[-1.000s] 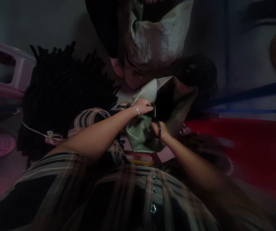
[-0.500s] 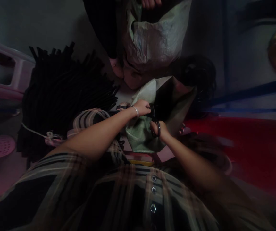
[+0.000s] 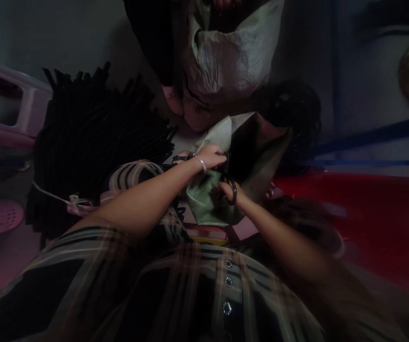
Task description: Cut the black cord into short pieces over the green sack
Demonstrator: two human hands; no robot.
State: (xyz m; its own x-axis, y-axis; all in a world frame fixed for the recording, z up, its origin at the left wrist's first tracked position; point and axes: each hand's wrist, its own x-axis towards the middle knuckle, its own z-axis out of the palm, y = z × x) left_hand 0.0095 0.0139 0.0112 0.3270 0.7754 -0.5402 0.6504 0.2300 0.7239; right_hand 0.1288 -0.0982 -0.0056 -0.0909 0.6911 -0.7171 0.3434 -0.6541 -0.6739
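Observation:
My left hand (image 3: 213, 156), with a bracelet at the wrist, is closed on a dark piece over the near left part of an open greenish sack (image 3: 213, 204). Just below and to the right, my right hand (image 3: 229, 191) has its fingers curled at the sack's front; what it holds, if anything, is too dark to make out. A dark ring sits around the right wrist. The inside of the sack is in deep shadow. Left of my hands lies a large bundle of black strips (image 3: 97, 128), tied with a pale cord (image 3: 54, 194).
Beyond my sack a person's bare foot (image 3: 173, 99) rests by a larger grey sack (image 3: 225, 61), with that person's hand at its mouth. A pink stool (image 3: 35, 104) stands at the left. Black coils (image 3: 297, 109) and a red surface (image 3: 375, 209) are on the right.
My left hand has shifted slightly right and my right hand slightly left, bringing them nearer each other. The other person's hand has moved up towards the frame's top edge.

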